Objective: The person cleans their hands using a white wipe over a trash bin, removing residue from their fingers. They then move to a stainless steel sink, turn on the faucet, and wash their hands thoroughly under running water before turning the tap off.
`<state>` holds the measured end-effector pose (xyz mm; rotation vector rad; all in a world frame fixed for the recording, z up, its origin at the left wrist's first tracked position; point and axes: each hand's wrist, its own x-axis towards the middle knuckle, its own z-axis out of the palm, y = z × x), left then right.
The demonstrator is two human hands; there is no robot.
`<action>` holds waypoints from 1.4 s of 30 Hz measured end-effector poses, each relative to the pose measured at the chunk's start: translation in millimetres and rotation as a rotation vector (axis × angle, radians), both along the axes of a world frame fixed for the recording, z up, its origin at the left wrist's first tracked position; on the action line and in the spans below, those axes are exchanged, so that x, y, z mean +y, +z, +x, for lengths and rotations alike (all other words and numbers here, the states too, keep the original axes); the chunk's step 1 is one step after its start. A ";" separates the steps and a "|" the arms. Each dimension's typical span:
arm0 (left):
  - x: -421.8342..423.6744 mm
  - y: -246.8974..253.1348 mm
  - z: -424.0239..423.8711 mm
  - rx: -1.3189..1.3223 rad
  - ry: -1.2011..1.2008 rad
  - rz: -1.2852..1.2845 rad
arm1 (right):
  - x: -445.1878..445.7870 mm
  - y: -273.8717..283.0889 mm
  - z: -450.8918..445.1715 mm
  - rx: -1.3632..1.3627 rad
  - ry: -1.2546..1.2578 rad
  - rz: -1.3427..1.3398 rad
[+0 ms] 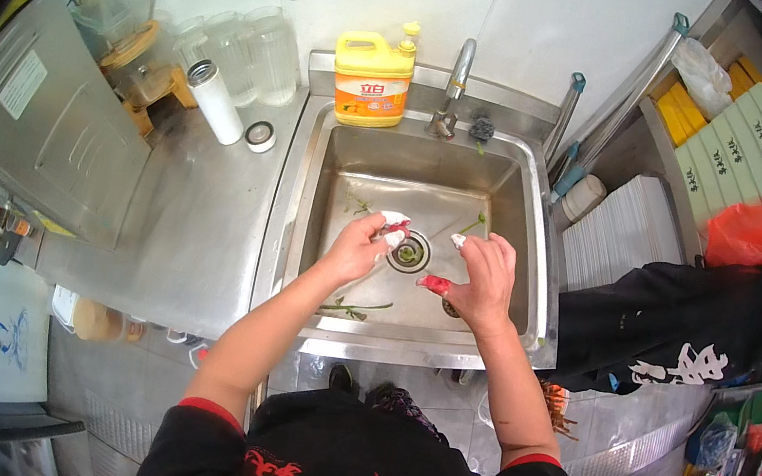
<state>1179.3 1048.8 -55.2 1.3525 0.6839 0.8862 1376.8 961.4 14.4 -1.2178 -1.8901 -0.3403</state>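
Note:
Both of my hands are over the stainless steel sink (pixel 401 200). White material, perhaps foam or tissue, and something red lie on the fingertips of my left hand (pixel 360 244); whether it grips anything I cannot tell. My right hand (pixel 488 278) has its thumb and fingers apart, with red on the thumb and white on the index fingertip, and holds nothing visible. Between the hands, the round drain (pixel 410 251) has green bits in it. A green stem (pixel 359 308) lies near the sink's front edge, another (pixel 473 224) towards the back right.
A yellow detergent jug (pixel 371 89) and a metal faucet (pixel 454 86) stand behind the basin. On the left counter (pixel 205 226) are a white thermos bottle (pixel 215 102), its lid (pixel 260 136) and clear glasses (pixel 271 59). Black cloth (pixel 679 319) and stacked white containers (pixel 622 233) are at the right.

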 end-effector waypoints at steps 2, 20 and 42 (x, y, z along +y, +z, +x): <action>25.2 -9.2 8.2 0.096 0.014 0.069 | 11.8 -6.5 10.5 0.013 -0.004 -0.019; 214.1 -10.2 141.7 0.748 0.160 1.046 | 92.1 -78.3 133.5 0.180 0.034 -0.227; 172.7 -100.4 124.4 0.222 0.360 -0.153 | 95.3 -66.1 146.1 0.028 0.068 -0.038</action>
